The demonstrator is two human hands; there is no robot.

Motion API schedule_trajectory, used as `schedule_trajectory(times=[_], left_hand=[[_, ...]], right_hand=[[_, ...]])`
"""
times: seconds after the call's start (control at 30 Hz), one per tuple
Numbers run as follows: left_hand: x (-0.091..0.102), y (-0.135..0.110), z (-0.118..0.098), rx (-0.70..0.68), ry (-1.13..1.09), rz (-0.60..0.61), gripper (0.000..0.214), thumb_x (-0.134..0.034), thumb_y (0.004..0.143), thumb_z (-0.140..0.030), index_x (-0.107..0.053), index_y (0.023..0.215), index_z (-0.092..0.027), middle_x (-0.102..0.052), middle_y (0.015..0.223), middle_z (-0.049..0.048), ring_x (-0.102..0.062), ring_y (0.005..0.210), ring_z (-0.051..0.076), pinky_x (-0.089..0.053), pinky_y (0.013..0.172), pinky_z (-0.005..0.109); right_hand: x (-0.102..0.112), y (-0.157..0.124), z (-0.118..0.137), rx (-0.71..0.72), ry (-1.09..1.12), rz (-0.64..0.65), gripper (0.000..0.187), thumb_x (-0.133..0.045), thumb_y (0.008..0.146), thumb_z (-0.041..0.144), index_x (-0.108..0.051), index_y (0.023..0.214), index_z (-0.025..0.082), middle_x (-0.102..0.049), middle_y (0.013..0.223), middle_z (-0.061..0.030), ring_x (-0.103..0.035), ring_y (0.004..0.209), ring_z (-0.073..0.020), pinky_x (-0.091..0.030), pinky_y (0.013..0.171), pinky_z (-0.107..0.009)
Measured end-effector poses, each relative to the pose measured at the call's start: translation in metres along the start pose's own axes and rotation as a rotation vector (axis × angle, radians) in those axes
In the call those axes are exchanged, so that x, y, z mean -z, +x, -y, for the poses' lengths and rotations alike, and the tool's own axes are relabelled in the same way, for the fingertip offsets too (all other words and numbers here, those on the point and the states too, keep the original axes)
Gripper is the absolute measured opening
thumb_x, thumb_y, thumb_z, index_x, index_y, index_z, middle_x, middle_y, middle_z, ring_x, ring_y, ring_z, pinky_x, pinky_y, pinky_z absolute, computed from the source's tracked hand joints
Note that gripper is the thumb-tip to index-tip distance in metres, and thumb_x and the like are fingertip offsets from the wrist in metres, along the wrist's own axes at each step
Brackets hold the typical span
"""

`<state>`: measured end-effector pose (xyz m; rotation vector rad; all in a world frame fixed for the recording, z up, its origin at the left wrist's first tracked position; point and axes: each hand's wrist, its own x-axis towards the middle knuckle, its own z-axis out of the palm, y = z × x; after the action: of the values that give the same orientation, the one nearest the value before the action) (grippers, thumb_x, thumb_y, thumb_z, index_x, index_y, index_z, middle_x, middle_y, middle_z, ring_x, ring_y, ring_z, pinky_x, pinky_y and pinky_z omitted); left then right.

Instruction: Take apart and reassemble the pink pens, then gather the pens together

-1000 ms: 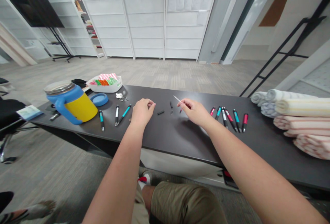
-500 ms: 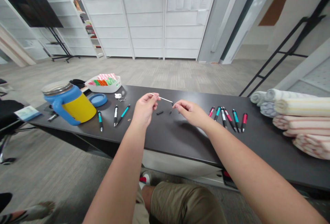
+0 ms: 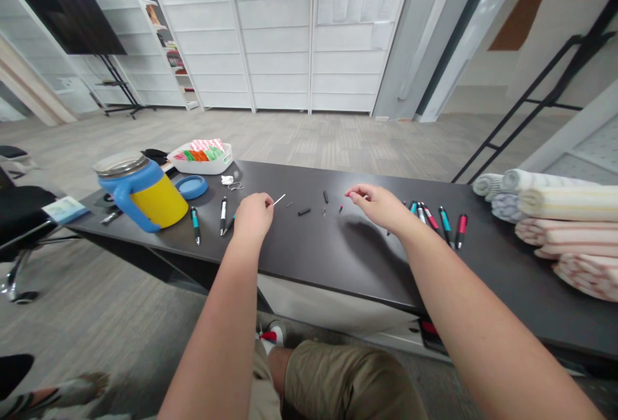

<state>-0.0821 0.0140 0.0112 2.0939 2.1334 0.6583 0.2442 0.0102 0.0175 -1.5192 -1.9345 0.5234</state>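
My left hand (image 3: 253, 215) is closed in a pinch on a thin white pen refill (image 3: 279, 199), low over the dark table (image 3: 309, 252). My right hand (image 3: 379, 203) hovers right of centre, fingers pinched on a small red pen part (image 3: 347, 194). Between the hands lie small black pen pieces (image 3: 304, 212) and another black piece (image 3: 326, 196). A row of several red and teal pens (image 3: 441, 220) lies just right of my right hand. Two pens (image 3: 223, 214) and a teal pen (image 3: 195, 223) lie left of my left hand.
A yellow and blue jug (image 3: 142, 193) stands at the table's left end beside a blue lid (image 3: 191, 186) and a white tray (image 3: 203, 157) of coloured items. Rolled and folded towels (image 3: 555, 214) are stacked at the right. A chair (image 3: 19, 214) stands at far left.
The white refill has passed from my right hand to my left. My left hand dropped toward the table with it. My right hand moved right and now pinches a red piece.
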Motion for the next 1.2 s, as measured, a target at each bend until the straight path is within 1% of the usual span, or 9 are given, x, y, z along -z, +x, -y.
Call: schedule_trajectory(times=[0.07, 0.2, 0.3, 0.37, 0.5, 0.67, 0.77, 0.97, 1.2], left_hand=[[-0.001, -0.001, -0.003, -0.006, 0.041, 0.012, 0.015, -0.063, 0.090, -0.027, -0.078, 0.093, -0.026, -0.078, 0.105, 0.0092, -0.071, 0.100, 0.028, -0.054, 0.093, 0.037], [-0.001, -0.001, -0.005, -0.015, 0.060, 0.020, 0.017, -0.061, 0.092, -0.027, -0.078, 0.093, -0.025, -0.076, 0.107, 0.0109, -0.069, 0.105, 0.029, -0.054, 0.096, 0.040], [-0.002, 0.000, -0.005, -0.020, 0.060, 0.019, 0.018, -0.061, 0.092, -0.029, -0.078, 0.093, -0.024, -0.075, 0.107, 0.0119, -0.069, 0.104, 0.029, -0.054, 0.096, 0.041], [-0.004, 0.000, -0.005, -0.017, 0.061, 0.019, 0.019, -0.060, 0.092, -0.030, -0.079, 0.094, -0.024, -0.075, 0.107, 0.0126, -0.069, 0.103, 0.030, -0.055, 0.094, 0.042], [-0.006, 0.002, -0.004, -0.012, 0.062, 0.013, 0.021, -0.060, 0.092, -0.032, -0.079, 0.093, -0.023, -0.074, 0.107, 0.0135, -0.069, 0.100, 0.030, -0.056, 0.092, 0.041], [-0.006, 0.001, -0.004, -0.013, 0.062, 0.015, 0.023, -0.059, 0.093, -0.033, -0.079, 0.094, -0.023, -0.074, 0.107, 0.0132, -0.069, 0.100, 0.030, -0.055, 0.092, 0.041], [-0.006, 0.001, -0.004, -0.013, 0.063, 0.011, 0.023, -0.059, 0.093, -0.033, -0.079, 0.093, -0.023, -0.075, 0.107, 0.0129, -0.069, 0.100, 0.031, -0.055, 0.091, 0.042], [-0.008, 0.002, -0.003, -0.010, 0.061, 0.008, 0.023, -0.060, 0.092, -0.035, -0.080, 0.093, -0.024, -0.075, 0.106, 0.0128, -0.069, 0.099, 0.030, -0.056, 0.090, 0.040], [-0.008, 0.002, -0.003, -0.017, 0.068, 0.003, 0.022, -0.060, 0.092, -0.034, -0.080, 0.093, -0.024, -0.075, 0.106, 0.0130, -0.069, 0.099, 0.029, -0.056, 0.091, 0.040]], right_hand=[[0.007, -0.001, -0.002, 0.028, -0.095, 0.035, 0.021, -0.062, 0.093, 0.035, -0.078, 0.100, 0.023, -0.078, 0.099, -0.0057, -0.067, 0.082, -0.0204, -0.048, 0.077, -0.034], [0.015, -0.002, -0.003, -0.028, -0.189, 0.052, 0.015, -0.078, 0.079, 0.029, -0.075, 0.093, 0.023, -0.077, 0.085, -0.0020, -0.068, 0.077, -0.0201, -0.047, 0.073, -0.032], [0.017, -0.003, -0.001, -0.052, -0.201, 0.066, 0.013, -0.081, 0.074, 0.027, -0.071, 0.081, 0.023, -0.075, 0.079, -0.0002, -0.068, 0.074, -0.0192, -0.045, 0.068, -0.031], [0.017, -0.004, 0.000, -0.058, -0.192, 0.104, 0.012, -0.080, 0.073, 0.023, -0.070, 0.078, 0.023, -0.074, 0.076, 0.0005, -0.068, 0.072, -0.0189, -0.046, 0.067, -0.031], [0.014, -0.005, 0.001, -0.044, -0.126, 0.112, 0.017, -0.077, 0.071, 0.017, -0.070, 0.086, 0.022, -0.077, 0.081, -0.0002, -0.070, 0.073, -0.0184, -0.048, 0.068, -0.030], [0.012, -0.004, -0.004, -0.007, -0.069, 0.022, 0.025, -0.071, 0.074, 0.014, -0.066, 0.098, 0.022, -0.080, 0.093, -0.0026, -0.073, 0.080, -0.0182, -0.052, 0.076, -0.031], [0.013, -0.002, -0.008, -0.008, -0.024, -0.038, 0.024, -0.069, 0.079, 0.018, -0.067, 0.103, 0.022, -0.081, 0.098, -0.0047, -0.074, 0.083, -0.0193, -0.054, 0.081, -0.033], [0.015, 0.000, -0.008, -0.046, -0.077, -0.122, 0.031, -0.067, 0.089, 0.037, -0.064, 0.116, 0.022, -0.077, 0.084, -0.0038, -0.070, 0.076, -0.0212, -0.048, 0.071, -0.033], [0.015, -0.001, -0.005, -0.044, -0.137, -0.224, 0.039, -0.064, 0.092, 0.032, -0.055, 0.128, 0.020, -0.079, 0.090, -0.0077, -0.073, 0.084, -0.0250, -0.048, 0.076, -0.034]])
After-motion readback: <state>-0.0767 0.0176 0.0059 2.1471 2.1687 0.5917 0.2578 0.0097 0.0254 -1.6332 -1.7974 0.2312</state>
